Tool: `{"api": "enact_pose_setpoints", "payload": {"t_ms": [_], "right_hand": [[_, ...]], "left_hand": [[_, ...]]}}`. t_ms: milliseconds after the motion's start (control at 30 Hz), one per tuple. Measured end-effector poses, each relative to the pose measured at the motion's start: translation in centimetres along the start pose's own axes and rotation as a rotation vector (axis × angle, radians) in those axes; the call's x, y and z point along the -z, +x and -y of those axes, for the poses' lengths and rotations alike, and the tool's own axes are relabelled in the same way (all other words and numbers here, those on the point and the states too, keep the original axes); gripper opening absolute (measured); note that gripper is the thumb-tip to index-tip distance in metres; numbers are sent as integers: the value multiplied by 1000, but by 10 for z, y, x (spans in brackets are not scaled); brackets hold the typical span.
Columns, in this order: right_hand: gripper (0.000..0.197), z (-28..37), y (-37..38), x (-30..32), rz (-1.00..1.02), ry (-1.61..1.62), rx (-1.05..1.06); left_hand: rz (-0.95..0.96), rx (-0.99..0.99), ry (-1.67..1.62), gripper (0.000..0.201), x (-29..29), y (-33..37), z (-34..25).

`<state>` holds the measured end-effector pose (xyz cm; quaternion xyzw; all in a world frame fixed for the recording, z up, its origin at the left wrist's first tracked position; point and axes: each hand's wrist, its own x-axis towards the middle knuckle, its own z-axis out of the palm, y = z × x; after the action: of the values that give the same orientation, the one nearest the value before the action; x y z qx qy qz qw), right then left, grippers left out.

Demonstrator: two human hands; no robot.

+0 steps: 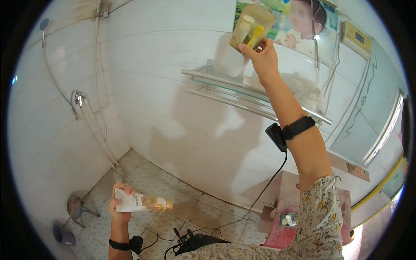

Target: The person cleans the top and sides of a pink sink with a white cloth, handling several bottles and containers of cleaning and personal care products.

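Though apart, one tube (138,203), one container (263,16)

A white plastic squeeze tube (138,202) with gold printing is held by its broad, flat end in the left fingers (126,188), lying nearly level, its gold cap (168,204) pointing right, away from them. A translucent yellowish rounded container (262,15) tilts above the right fingers (268,43), gripped low, a yellow spoon-shaped piece (256,34) showing at it.

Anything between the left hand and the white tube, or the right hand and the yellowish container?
Nothing visible: the left hand directly grips the white squeeze tube, and the right hand directly holds the translucent yellowish container.
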<state>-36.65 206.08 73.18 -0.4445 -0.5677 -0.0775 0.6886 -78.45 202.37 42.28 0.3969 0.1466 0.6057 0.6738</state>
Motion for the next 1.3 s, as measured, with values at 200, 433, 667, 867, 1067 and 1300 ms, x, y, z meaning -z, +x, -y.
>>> {"api": "enact_pose_setpoints", "payload": {"t_ms": [200,433,667,867,1067,1300], "right_hand": [[68,-58,35,-43,21,-219,-95],[60,-105,60,-50,59,-291,-183],[49,-111,64,-50,277,-376,-588],[43,-125,72,-25,414,-441,-494],[42,-10,-36,-44,47,-288,237],[65,37,-283,-48,1026,-96,-136]], "left_hand": [[-131,-62,3,44,36,-21,-29],[-253,-89,14,42,59,-38,-38],[-274,-50,9,43,54,-28,-37],[73,44,-88,44,44,25,-20],[243,161,-171,42,25,66,-15],[481,346,-272,40,-18,76,0]]}}
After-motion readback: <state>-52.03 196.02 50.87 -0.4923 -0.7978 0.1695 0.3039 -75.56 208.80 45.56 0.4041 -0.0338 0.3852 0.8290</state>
